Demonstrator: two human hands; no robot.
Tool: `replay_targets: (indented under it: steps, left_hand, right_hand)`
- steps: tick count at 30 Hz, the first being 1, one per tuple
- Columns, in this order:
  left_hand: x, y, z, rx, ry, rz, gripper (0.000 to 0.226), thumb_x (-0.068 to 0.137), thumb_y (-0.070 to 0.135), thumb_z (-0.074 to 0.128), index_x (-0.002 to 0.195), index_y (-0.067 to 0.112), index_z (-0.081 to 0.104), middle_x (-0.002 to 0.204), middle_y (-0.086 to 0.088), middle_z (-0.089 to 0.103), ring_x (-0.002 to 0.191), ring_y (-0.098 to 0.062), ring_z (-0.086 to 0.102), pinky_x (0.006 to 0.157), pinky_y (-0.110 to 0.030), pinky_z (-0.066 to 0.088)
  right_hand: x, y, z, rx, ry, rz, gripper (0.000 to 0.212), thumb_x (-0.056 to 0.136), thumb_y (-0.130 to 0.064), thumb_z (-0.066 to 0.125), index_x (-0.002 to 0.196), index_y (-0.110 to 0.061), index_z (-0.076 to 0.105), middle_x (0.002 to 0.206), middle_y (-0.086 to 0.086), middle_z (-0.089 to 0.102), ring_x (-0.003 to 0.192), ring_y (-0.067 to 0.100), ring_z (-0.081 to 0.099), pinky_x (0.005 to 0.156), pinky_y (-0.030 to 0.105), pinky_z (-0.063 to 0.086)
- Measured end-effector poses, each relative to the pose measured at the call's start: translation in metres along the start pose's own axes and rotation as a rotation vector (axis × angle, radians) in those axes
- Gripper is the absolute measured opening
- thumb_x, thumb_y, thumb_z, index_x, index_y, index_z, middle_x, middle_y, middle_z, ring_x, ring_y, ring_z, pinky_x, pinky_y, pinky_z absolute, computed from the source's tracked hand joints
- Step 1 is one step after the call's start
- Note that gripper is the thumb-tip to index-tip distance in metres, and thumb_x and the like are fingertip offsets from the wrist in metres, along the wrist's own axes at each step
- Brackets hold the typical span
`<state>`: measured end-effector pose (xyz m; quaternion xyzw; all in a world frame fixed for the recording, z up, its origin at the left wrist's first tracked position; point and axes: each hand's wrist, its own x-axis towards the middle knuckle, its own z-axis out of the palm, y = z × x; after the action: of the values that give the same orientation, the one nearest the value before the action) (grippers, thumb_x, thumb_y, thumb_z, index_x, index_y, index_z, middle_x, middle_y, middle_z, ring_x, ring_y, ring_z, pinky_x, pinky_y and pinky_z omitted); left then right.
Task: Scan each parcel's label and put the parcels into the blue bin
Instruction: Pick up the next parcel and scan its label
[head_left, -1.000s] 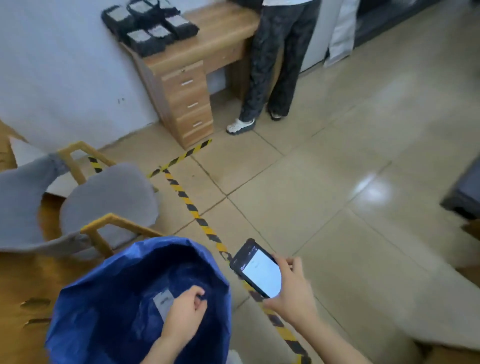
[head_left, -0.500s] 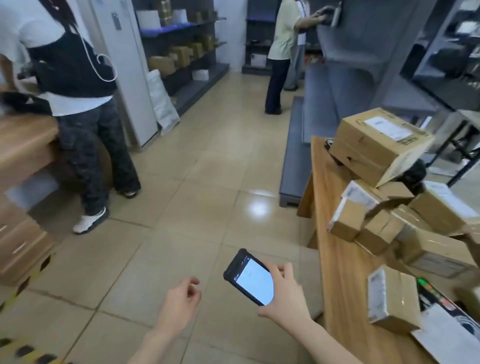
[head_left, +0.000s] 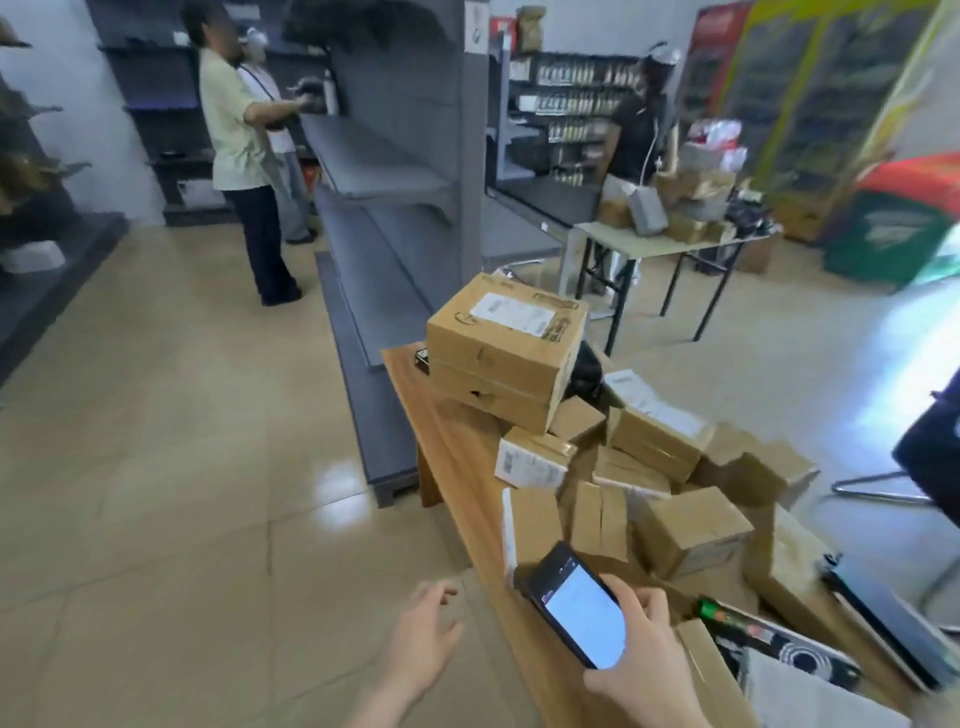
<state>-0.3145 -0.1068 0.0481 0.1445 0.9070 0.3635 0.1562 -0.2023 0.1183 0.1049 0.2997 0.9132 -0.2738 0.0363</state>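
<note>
Parcels (head_left: 691, 535) crowd the table (head_left: 452, 447); left hand (head_left: 426, 639), empty and loose-fingered, should lift the nearest label-up; right hand (head_left: 644, 660) grips the phone (head_left: 576, 605).

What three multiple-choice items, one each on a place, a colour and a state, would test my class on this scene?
1. Where is the largest parcel? A on the floor; B atop other parcels at the table's far end; C in a hand.
2. The phone's screen glows: A white; B red; C green.
3. The left hand is: A gripping a parcel; B open, holding nothing; C holding the phone.
Answers: B, it tops the stack; A, the display is bright white; B, its fingers are spread, empty; the right hand holds the phone.
</note>
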Motion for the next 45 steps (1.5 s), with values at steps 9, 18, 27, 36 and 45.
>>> replay_targets:
  steps: [9,18,27,36,45]
  left_hand:
    - [0.149,0.059,0.008,0.565,-0.232,0.51,0.083,0.086,-0.004,0.056,0.153,0.03,0.022,0.162,0.005,0.006,0.149,-0.018,0.003,0.119,-0.038,0.023]
    - [0.201,0.079,0.034,0.947,-0.551,0.825,0.092,0.08,0.028,0.074,0.153,0.033,0.018,0.164,0.0,0.003,0.15,-0.024,-0.011,0.116,-0.051,-0.012]
    - [0.218,0.074,0.015,0.955,-0.613,0.783,0.096,0.077,0.052,0.072,0.153,0.037,0.015,0.163,0.004,-0.004,0.149,-0.024,-0.013,0.117,-0.061,0.003]
    - [0.213,0.076,0.035,0.858,-0.62,0.887,0.091,0.073,0.044,0.077,0.145,0.031,0.024,0.155,0.003,0.02,0.145,-0.025,0.007,0.113,-0.048,0.031]
    - [0.216,0.055,0.008,0.782,-0.508,0.872,0.078,0.077,0.07,0.05,0.142,0.031,0.034,0.14,0.001,0.039,0.13,-0.02,0.036,0.11,-0.037,0.031]
  right_hand:
    - [0.024,0.011,0.01,0.048,0.106,0.331,0.104,0.055,-0.043,0.085,0.136,-0.042,0.02,0.137,-0.006,0.024,0.108,0.009,0.043,0.091,0.02,0.05]
    - [0.011,0.029,0.021,0.123,0.04,0.397,0.106,0.051,-0.037,0.082,0.139,-0.044,0.024,0.126,-0.009,0.025,0.108,0.014,0.049,0.097,0.027,0.048]
    - [0.021,0.014,0.02,0.111,0.081,0.346,0.105,0.055,-0.038,0.082,0.142,-0.043,0.023,0.127,-0.012,0.027,0.107,0.013,0.046,0.087,0.021,0.05]
    - [0.025,0.009,0.03,0.101,0.091,0.358,0.106,0.056,-0.039,0.084,0.142,-0.042,0.023,0.133,-0.011,0.027,0.114,0.012,0.041,0.093,0.021,0.048]
    - [0.035,0.002,0.024,0.078,0.131,0.301,0.103,0.058,-0.033,0.086,0.143,-0.037,0.028,0.13,-0.008,0.03,0.108,0.015,0.046,0.084,0.023,0.051]
